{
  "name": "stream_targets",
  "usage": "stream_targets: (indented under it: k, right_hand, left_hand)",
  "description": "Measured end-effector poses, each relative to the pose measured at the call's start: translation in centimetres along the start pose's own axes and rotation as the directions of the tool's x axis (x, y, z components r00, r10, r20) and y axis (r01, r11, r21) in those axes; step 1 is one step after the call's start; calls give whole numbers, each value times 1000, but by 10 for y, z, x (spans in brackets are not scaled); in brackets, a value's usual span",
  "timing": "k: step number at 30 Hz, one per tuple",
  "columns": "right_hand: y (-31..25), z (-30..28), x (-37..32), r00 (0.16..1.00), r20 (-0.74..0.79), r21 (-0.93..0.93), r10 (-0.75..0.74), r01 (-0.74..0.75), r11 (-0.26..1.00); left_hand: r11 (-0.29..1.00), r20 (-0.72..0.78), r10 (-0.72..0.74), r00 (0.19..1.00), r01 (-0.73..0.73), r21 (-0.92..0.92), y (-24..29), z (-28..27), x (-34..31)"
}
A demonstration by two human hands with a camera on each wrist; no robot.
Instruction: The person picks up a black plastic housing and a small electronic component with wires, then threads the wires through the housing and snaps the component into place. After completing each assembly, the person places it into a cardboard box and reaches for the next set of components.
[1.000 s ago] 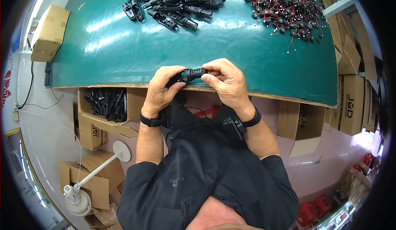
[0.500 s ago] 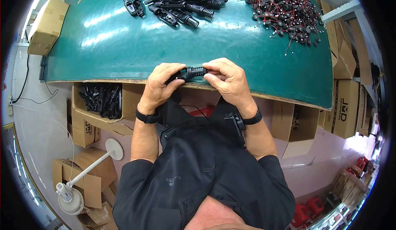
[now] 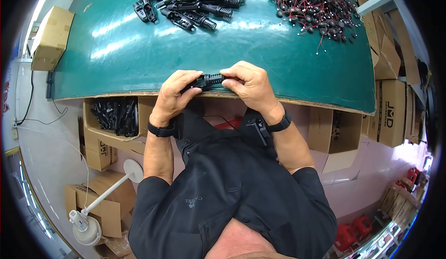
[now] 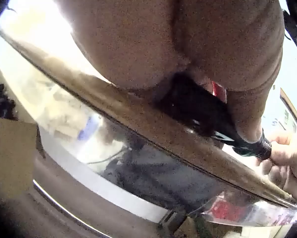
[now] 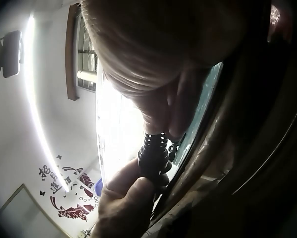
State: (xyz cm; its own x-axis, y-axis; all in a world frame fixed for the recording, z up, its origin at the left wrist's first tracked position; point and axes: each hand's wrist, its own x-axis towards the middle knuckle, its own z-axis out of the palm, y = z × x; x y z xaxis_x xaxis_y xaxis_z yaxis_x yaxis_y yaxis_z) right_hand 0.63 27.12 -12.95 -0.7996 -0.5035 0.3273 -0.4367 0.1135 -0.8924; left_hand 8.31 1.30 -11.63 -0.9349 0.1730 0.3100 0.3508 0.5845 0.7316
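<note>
A black plastic housing (image 3: 214, 79) with a ribbed, slotted end is held level between both hands, over the front edge of the green table (image 3: 260, 50). The left hand (image 3: 174, 91) grips its wider end between thumb and fingers; the palm hides part of it. At the ribbed end, the right hand (image 3: 253, 88) pinches the tip with thumb and fingers. In the left wrist view the dark body of the housing (image 4: 203, 106) runs out from under the left hand. The right wrist view shows the ribs of the housing (image 5: 156, 145) between both hands' fingertips.
Similar black housings (image 3: 195, 8) lie heaped at the back of the table. Beside them is a pile of small round black parts with red wires (image 3: 316, 8). An open carton (image 3: 147, 108) of black parts stands below the table's left front; another open carton (image 3: 320, 126) stands below right.
The head view has shifted slightly, moving the whole scene a little. Both hands keep the same hold on the housing.
</note>
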Motion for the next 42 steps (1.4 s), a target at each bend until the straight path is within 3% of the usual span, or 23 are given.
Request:
stream_targets:
  k: [3, 5, 7, 8, 11, 12, 15, 22, 24, 27, 28, 30, 31, 34, 36, 37, 40, 42]
  right_hand:
    - [2, 0, 0, 999, 28, -25, -22, 23, 999]
    - [-2, 6, -2, 997, -60, 130, 44, -36, 991]
    - [-2, 9, -2, 992, -98, 224, 76, -52, 973]
    - [-1, 9, -3, 993, -105, 194, 52, -31, 980]
    - [2, 7, -7, 993, -116, 143, 4, 13, 990]
    - [3, 6, -8, 994, -113, 127, -3, 17, 992]
    - [3, 6, -7, 993, -117, 101, -10, 22, 995]
    - [3, 2, -7, 993, -116, 124, -2, 16, 992]
    - [1, 1, -9, 994, -105, 120, 9, 3, 993]
    - [-3, 1, -4, 996, -89, 116, -2, 12, 993]
    - [-3, 2, -5, 996, -91, 111, -5, 15, 994]
    - [-3, 3, -6, 993, -117, 97, -8, 19, 995]
    - [-3, 3, -4, 991, -130, 88, -16, 28, 996]
    - [-6, 4, -5, 994, -104, 107, 27, -16, 994]
    - [-6, 5, -5, 993, -107, 100, 40, -29, 995]
    - [-4, 5, -4, 995, -88, 121, 48, -37, 992]
    - [0, -15, 1, 994, -102, 44, 43, -38, 998]
    - [3, -29, 10, 990, -142, -86, 25, -37, 996]
  left_hand:
    - [996, 128, 23, 992, -34, 85, 13, -28, 13]
    - [990, 183, 18, 983, -44, 137, 29, -60, 25]
    - [936, 283, -92, 955, -14, 351, 49, -96, 49]
    - [931, 283, -100, 954, -10, 364, 55, -103, 62]
    - [797, 481, -193, 855, -150, 585, 59, -116, 100]
    - [792, 480, -200, 854, -147, 592, 55, -112, 107]
    - [737, 617, -265, 741, -257, 625, 40, -90, 126]
    - [711, 626, -302, 719, -268, 651, 40, -81, 135]
    - [701, 605, -319, 730, -247, 668, 38, -81, 125]
    - [839, 487, -190, 853, -116, 531, 31, -102, 100]
    - [836, 474, -193, 859, -108, 537, 24, -110, 81]
    - [926, 309, -251, 917, 135, 352, -2, -130, 28]
    - [892, 145, -337, 930, 266, 365, -12, -141, -5]
    - [790, -223, -516, 827, 560, 250, -68, -190, -120]
    - [716, -298, -638, 710, 690, 108, -93, -208, -152]
    - [740, -273, -625, 732, 666, 91, -110, -209, -151]
    - [692, -337, -398, 853, 520, 501, -120, -213, -126]
    - [735, -253, -334, 908, 419, 533, -107, -199, -73]
